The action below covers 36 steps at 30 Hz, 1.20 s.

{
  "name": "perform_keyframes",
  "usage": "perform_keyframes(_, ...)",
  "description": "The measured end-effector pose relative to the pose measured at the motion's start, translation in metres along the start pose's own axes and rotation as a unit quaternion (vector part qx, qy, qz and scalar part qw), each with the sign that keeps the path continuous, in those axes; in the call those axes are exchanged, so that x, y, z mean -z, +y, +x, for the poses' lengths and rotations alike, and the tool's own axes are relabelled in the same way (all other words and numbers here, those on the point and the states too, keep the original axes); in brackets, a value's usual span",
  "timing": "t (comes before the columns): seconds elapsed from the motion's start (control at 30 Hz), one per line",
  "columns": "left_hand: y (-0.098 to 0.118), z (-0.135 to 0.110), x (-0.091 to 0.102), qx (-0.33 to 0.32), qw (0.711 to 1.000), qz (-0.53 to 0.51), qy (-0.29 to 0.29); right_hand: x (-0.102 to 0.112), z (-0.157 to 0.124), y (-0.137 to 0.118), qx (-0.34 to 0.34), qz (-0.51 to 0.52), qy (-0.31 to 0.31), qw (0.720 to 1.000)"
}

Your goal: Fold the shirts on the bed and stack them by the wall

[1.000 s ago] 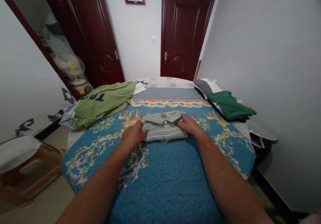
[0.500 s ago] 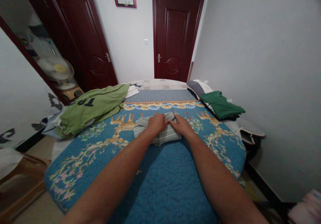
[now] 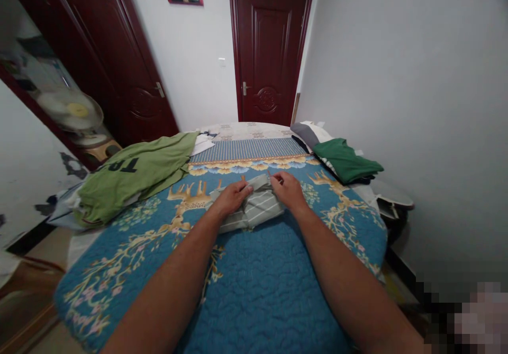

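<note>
A grey garment with white stripes (image 3: 260,208), folded into a small bundle, lies on the blue patterned table cover (image 3: 254,280) in front of me. My left hand (image 3: 234,196) grips its upper edge near the middle, thumb on top. At the garment's upper right corner, my right hand (image 3: 286,187) pinches the cloth between thumb and fingers. Between the two hands a strip of the edge is raised a little. The kind of garment cannot be made out from its folded shape.
A spread green shirt with dark letters (image 3: 138,171) lies over other clothes at the table's left. Folded clothes, a dark green one (image 3: 345,159) on top, are stacked at the far right. A wooden chair (image 3: 32,296) stands at the left, and a fan (image 3: 73,110) beyond it.
My hands have moved apart along the garment's upper edge, the left hand going leftward. More of the striped cloth shows between them. The camera view has shifted slightly.
</note>
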<state>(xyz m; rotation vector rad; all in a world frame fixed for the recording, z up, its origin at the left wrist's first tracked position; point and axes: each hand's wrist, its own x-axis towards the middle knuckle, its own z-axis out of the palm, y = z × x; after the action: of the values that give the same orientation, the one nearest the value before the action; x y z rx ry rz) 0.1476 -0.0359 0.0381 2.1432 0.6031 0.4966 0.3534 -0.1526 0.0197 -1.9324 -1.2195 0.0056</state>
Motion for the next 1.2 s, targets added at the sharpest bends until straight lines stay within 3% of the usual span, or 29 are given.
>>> perform_keyframes(0.13, 0.006, -0.003, 0.003, -0.003, 1.000, -0.025, -0.014, -0.013, -0.010, -0.013, 0.015, -0.045, -0.083, 0.995)
perform_keyframes(0.23, 0.019, 0.002, 0.008, 0.000, 1.000, 0.013, -0.028, -0.019, -0.013, -0.016, 0.046, -0.064, -0.077, 0.994)
perform_keyframes(0.43, 0.047, 0.035, -0.008, 0.001, 0.987, 0.137, 0.082, -0.015, -0.013, -0.014, 0.108, -0.028, -0.048, 0.993)
perform_keyframes(0.57, 0.037, 0.043, -0.022, -0.022, 0.998, 0.046, 0.041, -0.011, -0.006, -0.007, 0.039, 0.029, -0.078, 0.996)
perform_keyframes(0.67, 0.021, 0.041, -0.024, -0.020, 1.000, -0.022, 0.005, -0.010, 0.000, -0.001, -0.033, 0.074, -0.134, 0.988)
perform_keyframes(0.77, 0.011, 0.041, -0.023, -0.022, 0.999, -0.036, -0.016, -0.010, 0.003, 0.005, -0.063, 0.098, -0.163, 0.980)
perform_keyframes(1.03, 0.024, 0.047, -0.026, -0.053, 0.996, 0.058, -0.035, -0.010, 0.006, 0.013, -0.022, 0.164, -0.084, 0.983)
perform_keyframes(1.2, 0.033, 0.020, 0.005, -0.032, 0.989, 0.146, -0.021, -0.013, 0.002, 0.011, 0.021, 0.068, -0.086, 0.994)
